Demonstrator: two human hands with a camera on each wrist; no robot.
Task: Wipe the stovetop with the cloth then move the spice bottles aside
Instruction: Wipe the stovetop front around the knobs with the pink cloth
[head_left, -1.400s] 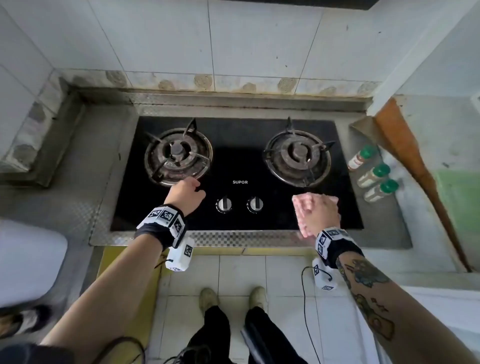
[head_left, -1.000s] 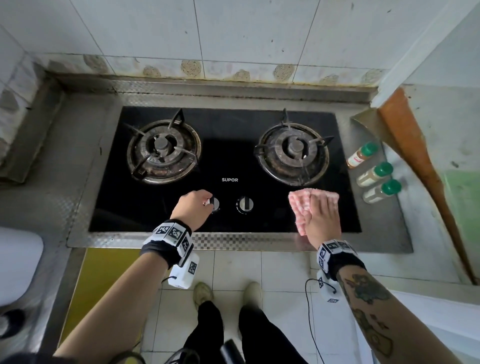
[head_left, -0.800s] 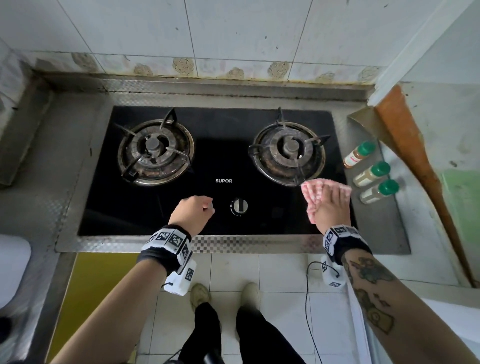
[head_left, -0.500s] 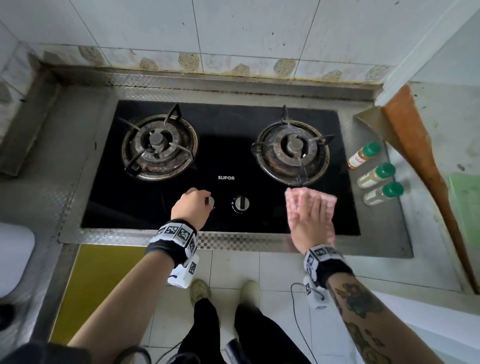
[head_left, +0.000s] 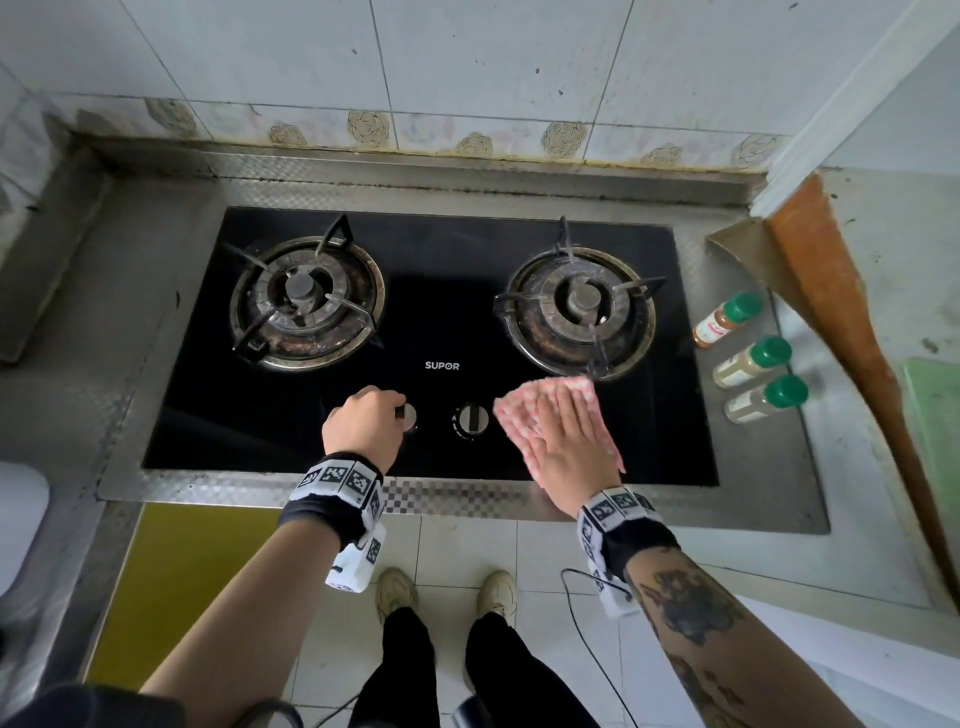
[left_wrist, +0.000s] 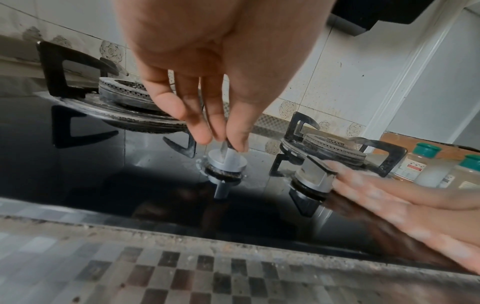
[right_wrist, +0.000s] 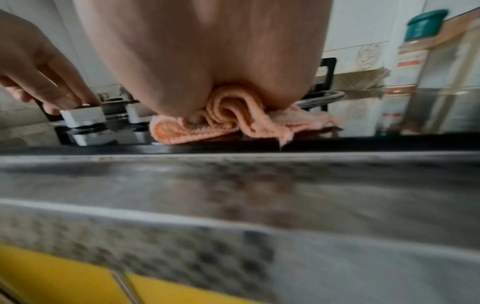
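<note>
My left hand (head_left: 363, 423) pinched the left of two silver control knobs (left_wrist: 227, 159) on the black glass stovetop (head_left: 441, 322). My right hand (head_left: 569, 447) lay flat, fingers straight, pressing the pink checked cloth (head_left: 524, 415) beside the right knob. I judged even pressure and overlapping strokes around both burners would serve best. Three green-capped spice bottles (head_left: 750, 356) stood on the steel worktop (head_left: 769, 467), rightmost.

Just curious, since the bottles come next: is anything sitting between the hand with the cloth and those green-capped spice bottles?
Nothing visible. Only bare black glass and steel counter separate the right hand, pressing the pink cloth, from the three spice bottles. The right burner sits farther back.
</note>
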